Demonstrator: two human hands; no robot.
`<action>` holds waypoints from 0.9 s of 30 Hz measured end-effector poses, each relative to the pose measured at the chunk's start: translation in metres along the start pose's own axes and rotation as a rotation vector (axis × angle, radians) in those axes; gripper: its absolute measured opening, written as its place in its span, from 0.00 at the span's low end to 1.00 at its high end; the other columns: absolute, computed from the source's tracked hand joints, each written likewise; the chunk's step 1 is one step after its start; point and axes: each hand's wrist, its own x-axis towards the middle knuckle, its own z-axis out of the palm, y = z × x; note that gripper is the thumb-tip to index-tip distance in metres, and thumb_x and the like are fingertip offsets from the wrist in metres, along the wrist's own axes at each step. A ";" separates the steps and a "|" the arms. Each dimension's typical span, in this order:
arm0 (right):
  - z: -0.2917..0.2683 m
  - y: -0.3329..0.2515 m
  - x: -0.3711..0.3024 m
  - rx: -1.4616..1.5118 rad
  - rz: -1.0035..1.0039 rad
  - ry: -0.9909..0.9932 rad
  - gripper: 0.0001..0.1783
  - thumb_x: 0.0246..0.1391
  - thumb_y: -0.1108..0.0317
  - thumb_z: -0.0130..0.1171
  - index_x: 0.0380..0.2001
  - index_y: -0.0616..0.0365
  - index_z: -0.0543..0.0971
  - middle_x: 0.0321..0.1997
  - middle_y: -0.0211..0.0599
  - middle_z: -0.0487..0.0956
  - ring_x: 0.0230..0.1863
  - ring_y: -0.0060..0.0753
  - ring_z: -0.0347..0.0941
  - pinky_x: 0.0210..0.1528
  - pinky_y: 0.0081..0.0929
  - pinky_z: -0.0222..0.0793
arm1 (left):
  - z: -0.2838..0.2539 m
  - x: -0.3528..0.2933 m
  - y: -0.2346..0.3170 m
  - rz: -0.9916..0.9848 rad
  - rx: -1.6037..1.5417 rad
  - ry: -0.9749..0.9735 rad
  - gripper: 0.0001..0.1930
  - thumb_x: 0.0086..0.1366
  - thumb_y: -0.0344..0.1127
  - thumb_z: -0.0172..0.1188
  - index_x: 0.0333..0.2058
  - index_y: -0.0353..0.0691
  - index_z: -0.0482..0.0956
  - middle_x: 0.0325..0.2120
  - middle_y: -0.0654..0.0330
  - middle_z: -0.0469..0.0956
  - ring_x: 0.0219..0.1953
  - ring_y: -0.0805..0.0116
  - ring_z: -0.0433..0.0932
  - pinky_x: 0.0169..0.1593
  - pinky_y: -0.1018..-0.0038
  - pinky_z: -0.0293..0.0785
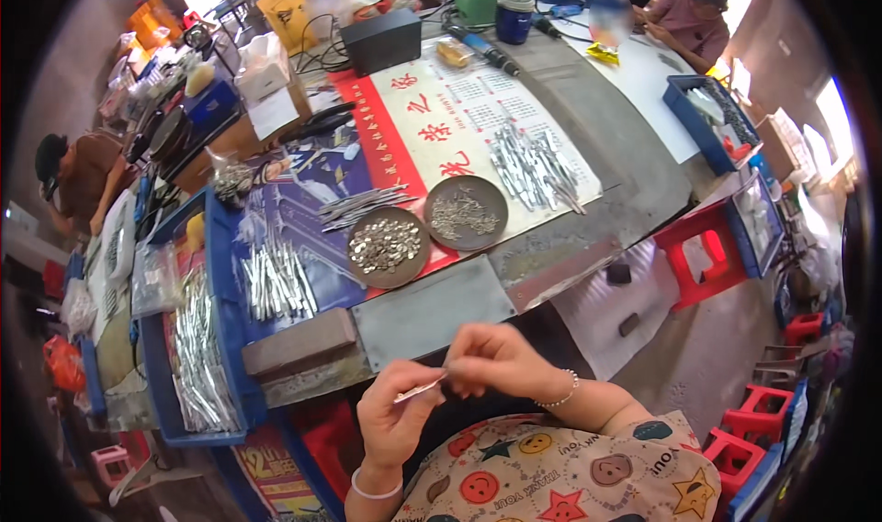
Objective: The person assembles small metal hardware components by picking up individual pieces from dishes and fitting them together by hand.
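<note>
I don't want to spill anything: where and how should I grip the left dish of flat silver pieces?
Probably by the near rim of the left dish, coming from your side and keeping it level: it is open-topped, holding loose silver pieces; the other dish crowds its right and thin strips lie beyond.

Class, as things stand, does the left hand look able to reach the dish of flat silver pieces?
Probably yes: the dish is open on top, and the low grey plate between it and the left hand hardly blocks the way. However, that hand holds a slim shiny piece.
</note>
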 end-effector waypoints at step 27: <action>-0.121 -0.064 0.115 -1.331 -0.377 0.251 0.07 0.50 0.70 0.57 0.29 0.63 0.74 0.25 0.47 0.76 0.29 0.49 0.73 0.33 0.36 0.67 | -0.005 -0.025 -0.051 -0.300 -0.514 0.099 0.13 0.67 0.36 0.53 0.40 0.30 0.75 0.23 0.62 0.72 0.25 0.75 0.71 0.30 0.82 0.67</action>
